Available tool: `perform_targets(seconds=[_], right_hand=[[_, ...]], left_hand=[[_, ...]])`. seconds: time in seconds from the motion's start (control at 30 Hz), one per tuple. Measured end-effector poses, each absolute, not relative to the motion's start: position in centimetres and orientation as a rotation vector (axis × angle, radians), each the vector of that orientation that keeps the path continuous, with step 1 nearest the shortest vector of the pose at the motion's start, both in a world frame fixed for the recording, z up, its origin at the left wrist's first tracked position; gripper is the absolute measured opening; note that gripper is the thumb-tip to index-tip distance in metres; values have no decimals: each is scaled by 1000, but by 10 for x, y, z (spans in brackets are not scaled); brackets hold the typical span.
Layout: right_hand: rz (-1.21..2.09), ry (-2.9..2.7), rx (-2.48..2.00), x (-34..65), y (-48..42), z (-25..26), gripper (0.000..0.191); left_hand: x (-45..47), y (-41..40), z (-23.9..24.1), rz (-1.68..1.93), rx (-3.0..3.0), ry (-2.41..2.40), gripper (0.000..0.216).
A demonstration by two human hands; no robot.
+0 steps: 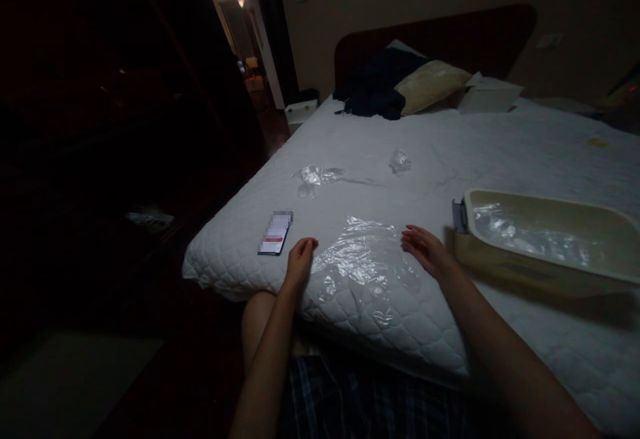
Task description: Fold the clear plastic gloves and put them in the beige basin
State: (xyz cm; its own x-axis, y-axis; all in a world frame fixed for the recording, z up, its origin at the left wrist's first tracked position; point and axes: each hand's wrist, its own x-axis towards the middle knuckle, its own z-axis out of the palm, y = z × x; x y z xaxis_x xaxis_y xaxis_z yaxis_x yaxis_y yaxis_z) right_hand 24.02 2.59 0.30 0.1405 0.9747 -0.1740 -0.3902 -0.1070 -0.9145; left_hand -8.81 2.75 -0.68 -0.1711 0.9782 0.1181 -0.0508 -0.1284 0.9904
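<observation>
A crinkled clear plastic bag (357,252) lies spread on the white quilted mattress between my hands. My left hand (300,260) is at the bag's left edge with its fingers curled in. Whether a bit of the film is caught in those fingers is hidden. To the right of the bag, my right hand (425,249) is open, its fingers stretched toward the film with nothing in them. A phone (275,233) with a lit screen lies just beyond my left hand.
A beige plastic bin (525,276) with clear plastic inside stands at the right. More crumpled plastic (315,174) and a small plastic wad (400,161) lie farther up the mattress (360,142). Dark clothing (375,86), a pillow (433,84) and a white box (490,96) are near the headboard.
</observation>
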Motion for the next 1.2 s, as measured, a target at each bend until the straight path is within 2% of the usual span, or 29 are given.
perform_targets(seconds=[0.17, 0.27, 0.53, 0.8, 0.97, 1.2], right_hand=[[986, -929, -1336, 214, 20, 14, 21], [746, -1354, -1417, 174, 9, 32, 19], [319, -2582, -1175, 54, -24, 54, 23], [69, -2773, -1310, 16, -20, 38, 21], [206, -2666, -1422, 19, -18, 43, 20], [941, -2028, -1295, 49, -4, 48, 17]], left_hand=[[-110, 12, -17, 1521, 928, 1156, 31], [-118, 12, -18, 1541, 899, 1112, 30], [-123, 8, -14, 1563, 627, 868, 21], [-121, 8, -12, 1567, 538, 778, 17], [-121, 7, -12, 1573, 559, 786, 18], [-112, 8, -13, 1544, 793, 936, 20]])
